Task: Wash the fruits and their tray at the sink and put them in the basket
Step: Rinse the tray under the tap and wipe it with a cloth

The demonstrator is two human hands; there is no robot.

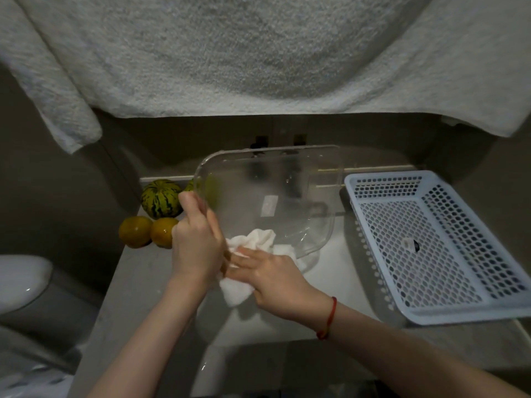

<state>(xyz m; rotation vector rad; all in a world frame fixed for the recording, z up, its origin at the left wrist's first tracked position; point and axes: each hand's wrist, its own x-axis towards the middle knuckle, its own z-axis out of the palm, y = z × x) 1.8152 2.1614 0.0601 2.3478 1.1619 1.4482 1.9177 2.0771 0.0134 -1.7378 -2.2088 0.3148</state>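
A clear plastic tray (287, 179) is tilted up over the white sink (339, 271). My left hand (195, 239) grips the tray's left edge. My right hand (273, 277) presses a white cloth (253, 242) against the tray's lower part, fingers fairly straight over the cloth. On the counter to the left lie a striped green melon (159, 198) and two orange fruits (135, 231) (161, 231). Another green fruit shows blurred behind the tray's left wall. A light blue perforated basket (431, 242) stands on the counter to the right, with no fruit in it.
A dark faucet (296, 179) shows through the tray at the back of the sink. White towels (258, 53) hang above, across the top of the view. A toilet (23, 280) stands at the lower left beside the grey counter (138, 282).
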